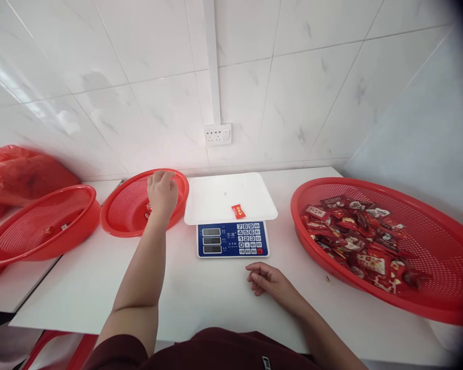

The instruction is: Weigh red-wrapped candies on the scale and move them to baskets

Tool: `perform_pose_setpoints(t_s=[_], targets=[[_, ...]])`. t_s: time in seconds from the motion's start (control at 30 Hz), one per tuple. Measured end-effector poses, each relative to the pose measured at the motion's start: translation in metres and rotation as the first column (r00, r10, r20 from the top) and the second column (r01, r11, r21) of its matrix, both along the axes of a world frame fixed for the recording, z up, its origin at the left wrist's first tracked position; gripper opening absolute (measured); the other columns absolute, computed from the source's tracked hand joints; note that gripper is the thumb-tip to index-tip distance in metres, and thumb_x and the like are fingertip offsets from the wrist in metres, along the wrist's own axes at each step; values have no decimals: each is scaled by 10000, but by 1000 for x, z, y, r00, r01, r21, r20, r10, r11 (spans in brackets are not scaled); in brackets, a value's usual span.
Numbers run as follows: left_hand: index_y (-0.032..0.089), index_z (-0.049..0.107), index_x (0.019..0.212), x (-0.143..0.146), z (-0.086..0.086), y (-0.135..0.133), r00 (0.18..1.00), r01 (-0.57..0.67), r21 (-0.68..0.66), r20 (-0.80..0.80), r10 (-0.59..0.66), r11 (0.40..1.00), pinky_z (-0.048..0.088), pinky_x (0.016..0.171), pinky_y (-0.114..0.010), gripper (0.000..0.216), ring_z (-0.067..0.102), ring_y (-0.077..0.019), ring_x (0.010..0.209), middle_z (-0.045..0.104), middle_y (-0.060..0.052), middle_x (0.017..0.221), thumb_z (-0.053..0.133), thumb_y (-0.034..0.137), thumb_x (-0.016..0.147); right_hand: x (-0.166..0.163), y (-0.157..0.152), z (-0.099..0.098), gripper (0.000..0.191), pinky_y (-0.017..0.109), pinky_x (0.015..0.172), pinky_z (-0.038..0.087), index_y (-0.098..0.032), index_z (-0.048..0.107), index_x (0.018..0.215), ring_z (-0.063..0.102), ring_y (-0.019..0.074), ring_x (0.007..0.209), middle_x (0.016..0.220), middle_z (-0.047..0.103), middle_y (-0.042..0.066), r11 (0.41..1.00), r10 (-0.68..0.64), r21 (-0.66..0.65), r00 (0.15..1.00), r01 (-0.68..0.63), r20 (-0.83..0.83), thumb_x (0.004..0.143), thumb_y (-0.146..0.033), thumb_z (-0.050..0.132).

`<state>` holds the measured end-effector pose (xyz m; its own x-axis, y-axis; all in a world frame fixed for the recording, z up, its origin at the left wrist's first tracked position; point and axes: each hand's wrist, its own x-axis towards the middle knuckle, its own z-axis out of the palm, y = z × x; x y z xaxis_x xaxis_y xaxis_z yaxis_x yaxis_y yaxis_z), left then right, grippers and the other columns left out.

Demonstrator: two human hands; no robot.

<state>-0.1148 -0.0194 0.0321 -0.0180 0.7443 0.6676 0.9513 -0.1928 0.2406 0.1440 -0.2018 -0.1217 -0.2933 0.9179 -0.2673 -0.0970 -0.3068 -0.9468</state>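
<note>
Head view: "Where is the left hand (162, 194)?"

"Over a round, red, perforated plastic basket (125, 200), left of a white electronic scale with a blue keypad panel (233, 239). Its fingers are curled; whether they hold anything cannot be told."

"And the right hand (268, 281)?"

"Just in front of the scale, above or on the smooth white table (204, 303). Its fingers are loosely bent; whether anything lies within cannot be told."

"Which object occupies the scale?"

"One small, red, foil-like packet (238, 211), near the front edge of the white rectangular tray (212, 195). Similar wrapped packets (357, 231) fill part of the large, red, perforated plastic basket (440, 257) at right."
</note>
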Motion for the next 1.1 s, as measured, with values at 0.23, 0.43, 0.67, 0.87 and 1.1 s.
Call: perform_pose_setpoints(t_s=[0.23, 0.43, 0.67, 0.87, 1.1], targets=[[251, 630, 1106, 73, -46, -27, 692, 560, -363, -290, -662, 745, 433, 903, -384, 449, 453, -239, 1105, 512, -88, 1193, 454, 19, 764, 0, 1, -1, 270, 358, 614, 493, -359, 639, 909, 585, 182, 678, 782, 603, -4, 1000, 16, 25, 1000, -16, 22, 696, -525, 652], [242, 658, 1031, 100, -48, -16, 646, 500, -498, -331, -688, 709, 405, 925, -381, 427, 428, -244, 1127, 499, -89, 1174, 448, 2, 747, 0, -1, -2, 273, 394, 644, 505, -383, 637, 895, 584, 194, 680, 776, 587, -2, 999, -1, 46, 999, -2, 48, 680, -552, 643], [154, 576, 962, 102, -41, -15, 674, 465, -539, -298, -676, 702, 442, 821, -328, 301, 516, -220, 966, 605, -82, 969, 433, 5, 743, 0, 1, -4, 239, 372, 632, 505, -418, 635, 884, 578, 184, 673, 766, 586, -14, 999, 15, 45, 998, -18, 65, 681, -543, 635], [208, 531, 1000, 77, -30, -21, 784, 461, -467, -185, -593, 755, 458, 685, -275, 245, 567, -185, 873, 614, -40, 972, 431, 91, 809, 1, 1, -6, 218, 364, 631, 499, -417, 652, 895, 576, 184, 683, 768, 592, -16, 999, 12, 37, 999, -13, 44, 701, -517, 641], [209, 537, 1119, -24, -8, -18, 997, 73, -220, 46, -64, 973, 458, 765, -341, 316, 534, -256, 1011, 556, -96, 1123, 542, 257, 806, -2, 1, -4, 285, 344, 615, 501, -320, 663, 913, 580, 181, 675, 749, 593, -3, 1000, -2, 21, 998, 1, 68, 696, -505, 653]])
